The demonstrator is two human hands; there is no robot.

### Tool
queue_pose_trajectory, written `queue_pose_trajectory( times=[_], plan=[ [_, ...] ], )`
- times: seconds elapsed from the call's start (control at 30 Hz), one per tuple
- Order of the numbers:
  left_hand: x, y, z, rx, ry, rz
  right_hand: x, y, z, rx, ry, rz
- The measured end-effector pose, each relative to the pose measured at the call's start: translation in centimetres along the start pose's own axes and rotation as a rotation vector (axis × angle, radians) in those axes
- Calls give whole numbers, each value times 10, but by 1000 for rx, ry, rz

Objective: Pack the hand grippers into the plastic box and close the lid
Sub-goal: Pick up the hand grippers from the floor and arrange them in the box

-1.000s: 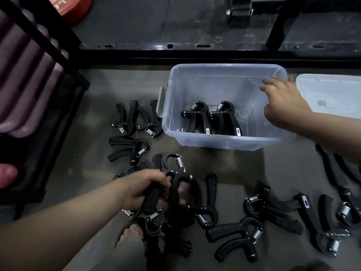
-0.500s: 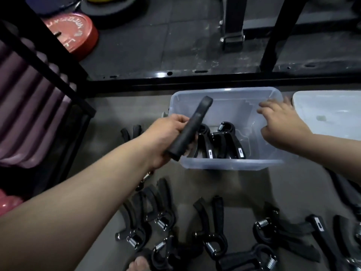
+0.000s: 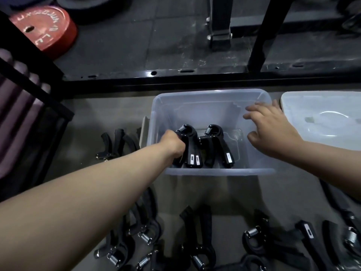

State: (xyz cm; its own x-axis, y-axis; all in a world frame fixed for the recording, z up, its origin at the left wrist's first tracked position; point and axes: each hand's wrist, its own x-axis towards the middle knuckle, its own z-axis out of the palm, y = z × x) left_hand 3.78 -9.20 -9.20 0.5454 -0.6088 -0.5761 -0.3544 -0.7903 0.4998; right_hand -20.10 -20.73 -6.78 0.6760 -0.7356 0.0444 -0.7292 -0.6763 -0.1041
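While the left hand [image 3: 172, 144] reached down into the plastic box [image 3: 214, 171], its grip was clenched round the handle of a hand gripper [image 3: 187, 141], stood upright against the packed grippers [image 3: 214, 141] — a placing step, with the task judged far from done; the right hand [image 3: 271, 130] rested on the box's right rim, fingers relaxed, grasping nothing; loose grippers [image 3: 197, 241] lay on the floor [image 3: 234, 192]; the lid [image 3: 322, 118] sat just beside the box; next, the fingers would need to let go cleanly — without toppling the row.
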Motion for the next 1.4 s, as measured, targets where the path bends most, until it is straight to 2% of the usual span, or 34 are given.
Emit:
queue_pose_trajectory(
  times=[0.13,0.3,0.53,0.73,0.83,0.97,1.1,1.4],
  plan=[
    [-4,3,3,372,-49,63,-1,-1,-1,1,4,-7],
    [-7,5,8,643,-26,224,-1,-1,-2,2,1,-3],
    [-7,7,6,692,-35,244,-2,-2,-4,-22,-12,-12],
    [-13,10,-3,734,-108,232,0,-3,-4,-1,-7,7],
    [-22,9,-11,729,-30,338,-1,-4,-2,-69,-5,-15],
    [-38,-1,-25,553,144,532,0,-4,3,-213,-70,-44],
    [-49,-16,-38,497,202,676,2,-6,3,-226,-87,-24],
    [-56,-48,-71,411,263,708,22,-37,2,-248,-181,14]
  ],
)
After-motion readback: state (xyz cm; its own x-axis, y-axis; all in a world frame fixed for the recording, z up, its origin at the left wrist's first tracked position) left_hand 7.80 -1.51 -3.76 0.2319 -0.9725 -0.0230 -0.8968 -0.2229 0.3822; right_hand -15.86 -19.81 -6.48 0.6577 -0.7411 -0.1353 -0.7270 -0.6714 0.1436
